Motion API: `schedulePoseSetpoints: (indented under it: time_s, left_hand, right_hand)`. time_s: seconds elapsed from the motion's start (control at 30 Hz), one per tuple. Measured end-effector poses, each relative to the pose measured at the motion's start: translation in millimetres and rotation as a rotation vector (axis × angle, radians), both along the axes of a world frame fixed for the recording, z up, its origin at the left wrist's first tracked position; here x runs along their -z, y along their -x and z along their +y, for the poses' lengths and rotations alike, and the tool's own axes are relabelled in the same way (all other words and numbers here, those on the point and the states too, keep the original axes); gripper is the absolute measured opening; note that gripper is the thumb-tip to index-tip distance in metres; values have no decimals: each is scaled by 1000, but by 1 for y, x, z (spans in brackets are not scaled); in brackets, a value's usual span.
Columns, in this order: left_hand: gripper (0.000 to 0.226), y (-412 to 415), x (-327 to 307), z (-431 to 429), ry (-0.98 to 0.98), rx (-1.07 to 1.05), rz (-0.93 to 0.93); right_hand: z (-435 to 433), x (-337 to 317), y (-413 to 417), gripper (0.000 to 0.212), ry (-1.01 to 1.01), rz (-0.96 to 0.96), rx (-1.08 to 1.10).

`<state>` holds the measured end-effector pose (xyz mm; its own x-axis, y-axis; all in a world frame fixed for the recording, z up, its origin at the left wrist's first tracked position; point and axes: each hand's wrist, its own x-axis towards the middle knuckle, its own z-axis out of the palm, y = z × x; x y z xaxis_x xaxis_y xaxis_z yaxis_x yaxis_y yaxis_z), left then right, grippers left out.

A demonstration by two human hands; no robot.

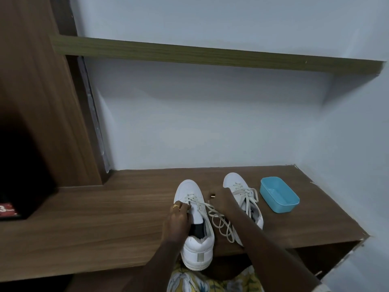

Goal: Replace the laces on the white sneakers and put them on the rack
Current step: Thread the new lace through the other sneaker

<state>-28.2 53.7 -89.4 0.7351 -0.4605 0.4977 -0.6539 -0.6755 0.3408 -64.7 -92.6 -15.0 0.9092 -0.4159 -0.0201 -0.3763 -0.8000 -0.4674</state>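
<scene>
In the head view, two white shoes are seen on the brown surface [105,218], near its front edge and toward its right end. The left shoe [197,249] is set with its heel a bit over the front edge. It is gripped near the lace holes by the left hand [177,216], with the fingers curled on its side. The right shoe [236,186] is just beside it, partly hidden by the arm. A lace [219,225] is threaded low in the left shoe and lies in loose loops between the shoes. It runs up to the right hand [222,198]. The fingers there are hidden, so it cannot be told if the lace is pinched. A blue tub [280,194] is near the right edge.

The lacing looks only just begun. The shoe should be held still, and the lace tip pushed through one hole at a time. Both ends should be kept the same length. The lace should be pulled flat, not twisted.
</scene>
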Motion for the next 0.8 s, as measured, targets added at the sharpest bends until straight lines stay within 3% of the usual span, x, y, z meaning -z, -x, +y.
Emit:
schedulePoseSetpoints:
  time_s: [0.23, 0.47, 0.67, 0.73, 0.8]
  left_hand:
    - [36, -5, 4, -1, -5, -14, -22]
    - [35, -7, 7, -4, 22, 1, -51]
    - [37, -5, 2, -3, 21, 5, -54]
    - [35, -5, 3, -3, 15, 1, -56]
    - [35, -6, 5, -3, 15, 7, -52]
  right_hand:
    - [15, 28, 0, 21, 266, 7, -55]
    - [16, 32, 1, 23, 151, -31, -44]
    - [24, 17, 1, 13, 412, -38, -61]
    - [21, 25, -4, 37, 423, -23, -105]
    - [18, 31, -4, 42, 350, -53, -86]
